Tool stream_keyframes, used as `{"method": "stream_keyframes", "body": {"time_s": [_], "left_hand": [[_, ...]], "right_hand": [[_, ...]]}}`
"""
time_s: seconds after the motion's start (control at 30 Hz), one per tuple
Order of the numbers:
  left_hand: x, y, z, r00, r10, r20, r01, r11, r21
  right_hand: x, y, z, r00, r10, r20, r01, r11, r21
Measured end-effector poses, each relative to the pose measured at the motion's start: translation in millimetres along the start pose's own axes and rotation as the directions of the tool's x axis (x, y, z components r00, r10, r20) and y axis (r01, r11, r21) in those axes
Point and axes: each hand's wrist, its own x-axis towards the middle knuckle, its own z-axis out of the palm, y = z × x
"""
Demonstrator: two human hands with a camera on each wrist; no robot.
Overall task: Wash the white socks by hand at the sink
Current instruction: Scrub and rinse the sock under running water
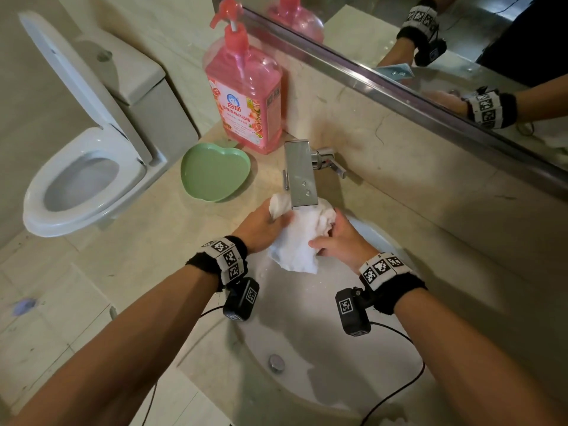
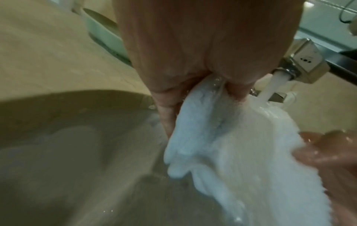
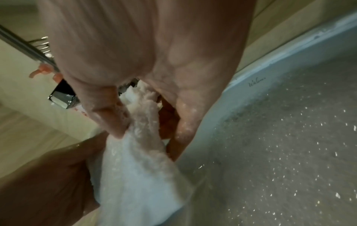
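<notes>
Both hands, left hand [image 1: 261,226] and right hand [image 1: 341,241], gripped white socks [image 1: 295,241] over the sink [image 1: 307,379], under the faucet [image 1: 299,175]; beige counter [image 1: 153,241], toilet [image 1: 83,186] beyond.

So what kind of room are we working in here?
A bathroom, most likely at home: a toilet stands beside the counter, a basin sits under a chrome tap, and a mirror runs along the wall.

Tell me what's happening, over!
Left hand and right hand both gripping white sock. Sock under running faucet. Nothing blocking.
</notes>
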Motion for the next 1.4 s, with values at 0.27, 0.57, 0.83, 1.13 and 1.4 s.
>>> {"method": "stream_keyframes", "body": {"time_s": [0.27, 0.57, 0.83, 1.13, 1.4], "left_hand": [[-13.0, -14.0, -18.6, 0.985, -0.105, 0.138, 0.146, 0.932, -0.331], [-16.0, -7.1, -33.9, 0.886, -0.136, 0.444, 0.317, 0.876, -0.365], [21.7, 8.1, 8.9, 0.975, -0.157, 0.159, 0.069, 0.888, 0.455], [30.8, 4.9, 5.3, 0.969, 0.247, 0.019, -0.193, 0.706, 0.681], [16.1, -6.1, -14.3, 0.991, 0.105, 0.089, -0.137, 0.815, 0.563]], "right_hand": [[2.5, -5.0, -5.6, 0.976, -0.207, -0.059, 0.171, 0.912, -0.372], [8.0, -29.5, -2.6, 0.924, -0.372, -0.090, 0.290, 0.833, -0.472], [8.8, -29.4, -4.0, 0.881, -0.469, -0.062, 0.375, 0.771, -0.515], [-2.1, -35.7, -21.3, 0.990, -0.141, -0.004, 0.139, 0.979, -0.147], [29.7, -22.0, 8.3, 0.963, -0.262, 0.062, 0.243, 0.742, -0.624]]}}
